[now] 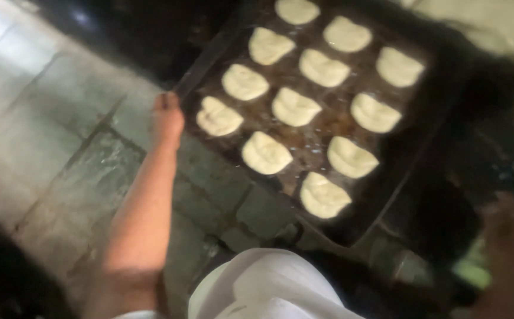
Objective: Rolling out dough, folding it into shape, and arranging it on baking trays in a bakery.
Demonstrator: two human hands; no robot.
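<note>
A dark oiled baking tray [208,58] carries several pale folded dough pieces [293,107] in rows. My left hand [167,121] reaches out on a bare arm, and its fingers close on the tray's near left corner. My right hand [507,229] is a dark blur at the lower right, close to the tray's right side. Whether it holds the tray or anything else cannot be made out. A blurred pale green thing [473,269] lies just below that hand.
Grey stone floor tiles [62,136] spread out to the left and under the tray. My white garment [268,286] fills the bottom centre. Dark shapes sit beyond the tray at the top and at the bottom left corner.
</note>
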